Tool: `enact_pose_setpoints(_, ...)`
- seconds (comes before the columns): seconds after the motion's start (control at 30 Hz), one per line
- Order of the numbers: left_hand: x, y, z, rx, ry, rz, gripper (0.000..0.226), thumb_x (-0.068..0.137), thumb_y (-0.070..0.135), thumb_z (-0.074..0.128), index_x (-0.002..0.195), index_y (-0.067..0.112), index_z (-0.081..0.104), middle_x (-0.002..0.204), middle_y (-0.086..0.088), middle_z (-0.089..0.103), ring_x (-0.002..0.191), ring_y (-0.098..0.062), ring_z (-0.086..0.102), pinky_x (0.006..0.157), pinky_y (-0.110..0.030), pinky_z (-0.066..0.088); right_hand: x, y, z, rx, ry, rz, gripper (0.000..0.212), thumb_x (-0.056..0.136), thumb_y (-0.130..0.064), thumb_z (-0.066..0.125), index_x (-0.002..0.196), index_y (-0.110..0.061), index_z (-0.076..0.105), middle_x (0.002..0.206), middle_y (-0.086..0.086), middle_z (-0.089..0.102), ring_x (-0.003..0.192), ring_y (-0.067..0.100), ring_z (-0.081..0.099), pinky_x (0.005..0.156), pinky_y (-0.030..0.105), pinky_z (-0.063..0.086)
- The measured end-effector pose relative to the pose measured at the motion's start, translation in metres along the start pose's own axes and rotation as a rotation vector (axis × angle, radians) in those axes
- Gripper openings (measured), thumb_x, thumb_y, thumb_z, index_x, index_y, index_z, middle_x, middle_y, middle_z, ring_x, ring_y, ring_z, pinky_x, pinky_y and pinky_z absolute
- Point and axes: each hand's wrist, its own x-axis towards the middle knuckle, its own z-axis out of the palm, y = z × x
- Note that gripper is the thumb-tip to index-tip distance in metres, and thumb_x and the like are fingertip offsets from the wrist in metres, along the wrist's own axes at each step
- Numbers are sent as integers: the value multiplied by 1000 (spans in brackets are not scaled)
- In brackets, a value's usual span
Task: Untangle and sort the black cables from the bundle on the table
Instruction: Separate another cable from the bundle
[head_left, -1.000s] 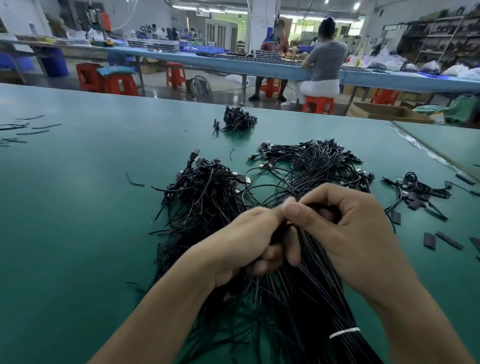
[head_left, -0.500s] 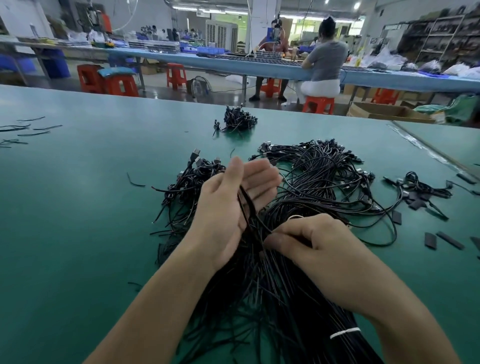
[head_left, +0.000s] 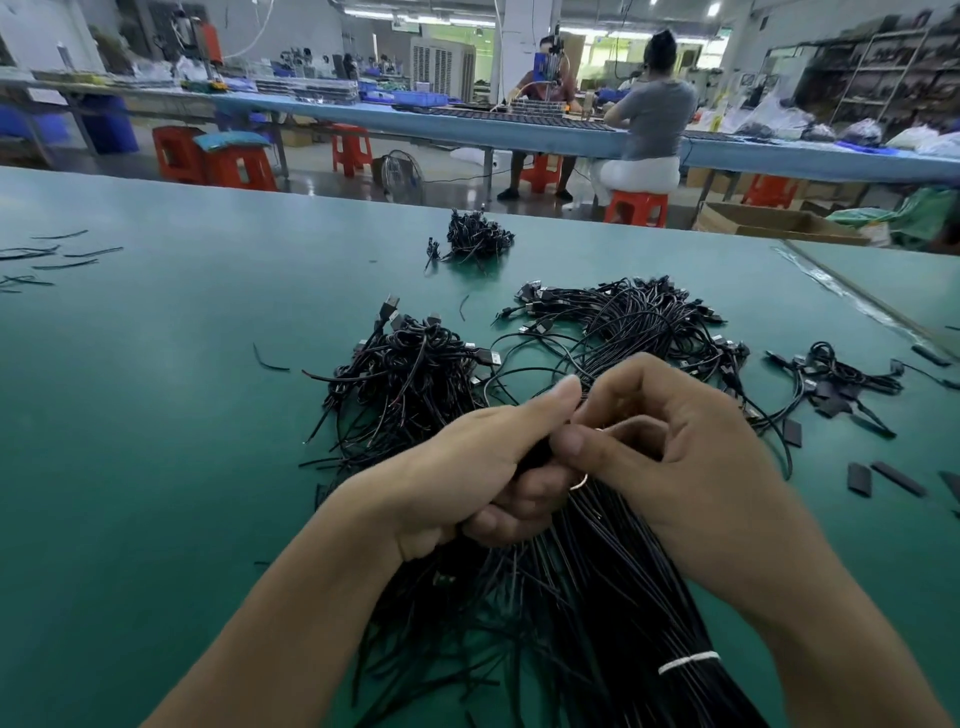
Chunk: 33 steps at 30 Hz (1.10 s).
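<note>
Cable bundle (head_left: 597, 597): long axis runs from my hands toward me.
My left hand (head_left: 467, 467) grips it; my right hand (head_left: 685, 467), touching the left, pinches its strands.

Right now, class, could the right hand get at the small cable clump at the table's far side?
Probably not yet: the right hand is busy pinching cables in the bundle, and the clump lies beyond another cable pile, though nothing covers it.

The bundle (head_left: 613, 597) sits nearest on the table (head_left: 156, 441), left pile (head_left: 410, 379) and right pile (head_left: 644, 322) just behind it, small clump (head_left: 475, 239) farther back, scraps (head_left: 836, 376) off right.
</note>
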Motion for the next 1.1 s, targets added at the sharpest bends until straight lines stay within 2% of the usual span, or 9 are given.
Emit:
enact_pose_setpoints(0.13,-3,-1,-6,-124,-135,-20,57,92,60,39,47,25,38,42,9,26,33,-5,26,34,-15,17,0,1,-3,223,-140,97,18,79,-33,73,81,-19,61,79,19,66,68,35,62,74,56,58)
enact_pose_setpoints(0.23,-2,-2,-4,-212,-143,-37,58,94,57,45,47,24,37,41,5,34,34,-9,41,33,-16,28,-1,2,-4,143,-135,78,12,81,-33,68,83,-22,62,76,12,67,66,24,62,68,48,56)
enact_pose_setpoints(0.33,3,-5,0,-192,-41,-4,53,91,52,47,47,23,40,44,2,42,39,-12,50,36,-17,37,-1,6,-2,-12,-104,57,10,88,-36,63,87,-26,62,80,8,70,76,31,67,76,56,53)
enact_pose_setpoints(0.53,17,-13,3,-157,232,156,52,93,48,54,49,21,46,55,-2,49,52,-14,52,49,-22,46,2,8,7,-164,92,-2,15,94,-21,63,80,-27,61,72,-9,71,65,6,66,64,28,52)
enact_pose_setpoints(0.63,17,-11,7,-294,150,101,54,93,57,52,80,6,69,80,-11,60,75,-22,62,73,-44,60,2,6,13,-174,196,-56,14,93,-23,65,81,-28,63,72,-13,69,64,7,65,59,20,51)
enact_pose_setpoints(0.7,16,-11,10,-382,68,9,58,94,63,48,95,10,73,81,-6,65,77,-24,69,73,-57,59,1,3,18,-151,231,-73,14,93,-21,66,80,-28,64,71,-17,69,64,1,65,57,13,49)
enact_pose_setpoints(0.87,17,-15,12,-332,162,-90,66,91,74,39,72,16,63,70,-8,64,51,-22,64,33,-20,42,0,4,23,-86,278,-66,15,92,-20,68,79,-26,65,68,-13,69,50,0,62,44,8,42)
enact_pose_setpoints(0.97,20,-20,9,-256,238,-126,62,88,79,36,68,22,48,58,-4,56,37,-11,42,34,-10,22,3,8,23,-100,293,-50,14,90,-23,70,78,-27,66,67,-13,69,48,4,61,49,12,45)
enact_pose_setpoints(1.1,25,-25,2,-158,284,-57,56,91,75,36,74,24,54,52,9,44,38,-5,27,36,-12,18,5,8,20,-110,283,79,15,86,-43,68,81,-29,65,71,-16,72,61,4,67,62,24,51)
